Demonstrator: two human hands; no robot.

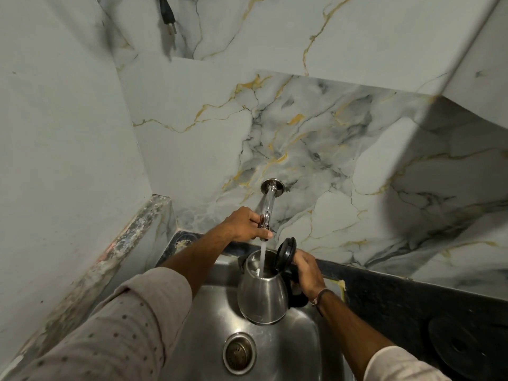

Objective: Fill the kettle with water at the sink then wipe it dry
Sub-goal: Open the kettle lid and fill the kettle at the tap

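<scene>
A stainless steel kettle (262, 295) hangs over the steel sink (286, 350), its black lid (286, 253) flipped up. My right hand (308, 273) grips the kettle's black handle on the right side. A chrome tap (268, 207) sticks out of the marble wall, and a stream of water (262, 259) falls from it into the kettle's open mouth. My left hand (246, 225) is closed around the tap's lever end. No cloth is in view.
The sink drain (239, 353) lies below the kettle. A dark counter (412, 301) runs to the right, with the round black kettle base (461, 347) on it. A black plug (167, 15) dangles on the wall at top left. A stained ledge (132, 237) borders the left.
</scene>
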